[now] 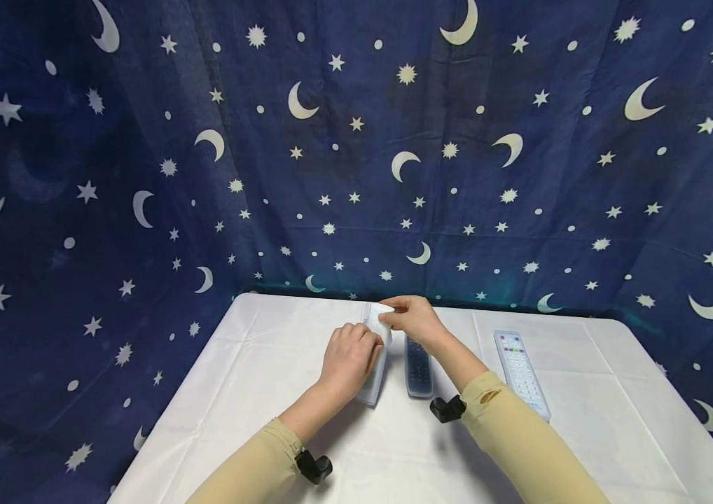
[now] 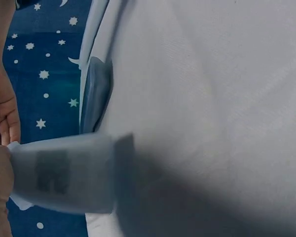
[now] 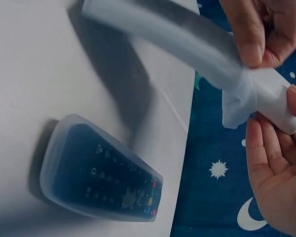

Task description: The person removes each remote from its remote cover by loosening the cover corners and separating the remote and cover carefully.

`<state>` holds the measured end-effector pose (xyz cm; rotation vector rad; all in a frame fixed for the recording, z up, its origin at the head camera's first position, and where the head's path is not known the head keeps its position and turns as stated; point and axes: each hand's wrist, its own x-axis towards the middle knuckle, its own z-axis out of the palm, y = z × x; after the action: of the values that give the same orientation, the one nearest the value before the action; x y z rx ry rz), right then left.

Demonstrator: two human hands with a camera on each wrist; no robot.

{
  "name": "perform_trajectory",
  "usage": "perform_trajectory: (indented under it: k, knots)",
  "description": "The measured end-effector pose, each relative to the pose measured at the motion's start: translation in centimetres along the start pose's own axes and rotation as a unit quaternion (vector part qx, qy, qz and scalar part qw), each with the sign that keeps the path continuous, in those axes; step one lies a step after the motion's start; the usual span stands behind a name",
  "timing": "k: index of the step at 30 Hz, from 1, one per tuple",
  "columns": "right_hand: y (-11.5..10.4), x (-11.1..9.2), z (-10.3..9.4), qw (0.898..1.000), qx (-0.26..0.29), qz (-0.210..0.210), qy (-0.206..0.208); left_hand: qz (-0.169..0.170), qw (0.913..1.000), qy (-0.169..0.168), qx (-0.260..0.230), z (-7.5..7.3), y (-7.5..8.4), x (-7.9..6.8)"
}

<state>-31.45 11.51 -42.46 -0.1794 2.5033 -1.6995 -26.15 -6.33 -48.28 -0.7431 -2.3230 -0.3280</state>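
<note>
A long translucent cover (image 3: 177, 39) holds a white remote control (image 3: 274, 96), whose bare end sticks out past the cover's bunched mouth. My left hand (image 1: 350, 355) pinches the cover near that mouth with thumb and finger. On the far side, my right hand (image 1: 414, 320) grips the bare white end between thumb and fingers. The left wrist view shows the cover's near end (image 2: 69, 173), with a blurred dark patch on it, raised over the table and casting a shadow. Much of the remote is hidden inside the cover.
A dark remote in a clear cover (image 1: 419, 371) lies just right of the hands. Farther right is a white remote in a clear cover (image 1: 522, 371). The white-clothed table (image 1: 255, 385) ends at a dark blue curtain (image 1: 356, 140) with moons and stars.
</note>
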Motion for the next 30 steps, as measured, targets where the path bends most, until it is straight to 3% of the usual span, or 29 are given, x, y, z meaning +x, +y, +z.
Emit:
perform_trajectory:
  k: [8, 14, 18, 20, 22, 24, 27, 30]
  knots:
    - [-0.3, 0.1, -0.3, 1.000, 0.006, 0.016, 0.002, 0.002, 0.9998, -0.018, -0.009, -0.5, 0.3, -0.1]
    - [-0.1, -0.1, -0.3, 1.000, 0.016, 0.013, -0.015, -0.049, 0.9951, -0.058, -0.064, -1.2, -0.2, -0.8]
    - [-0.3, -0.3, -0.5, 0.999, 0.029, 0.002, -0.020, -0.082, 0.9907, -0.022, -0.106, -1.7, -1.4, -1.6]
    - [-0.4, -0.3, -0.7, 0.999, 0.036, 0.006, -0.022, -0.119, 0.9845, -0.014, -0.128, -1.9, -1.9, -2.0]
    - [-0.4, -0.3, -0.9, 0.999, 0.043, 0.010, -0.026, -0.168, 0.9719, -0.024, -0.163, -2.1, -2.3, -2.3]
    - [-0.3, -0.2, -0.9, 0.998, 0.051, 0.014, -0.029, -0.216, 0.9514, -0.051, -0.214, -2.2, -2.4, -2.5]
    - [-0.2, -0.1, -1.0, 0.998, 0.054, 0.014, -0.034, -0.277, 0.9041, -0.101, -0.310, -2.1, -2.5, -2.7]
    - [-0.3, -0.1, -1.0, 0.998, 0.055, 0.011, -0.038, -0.325, 0.8468, -0.133, -0.400, -1.9, -2.5, -2.8]
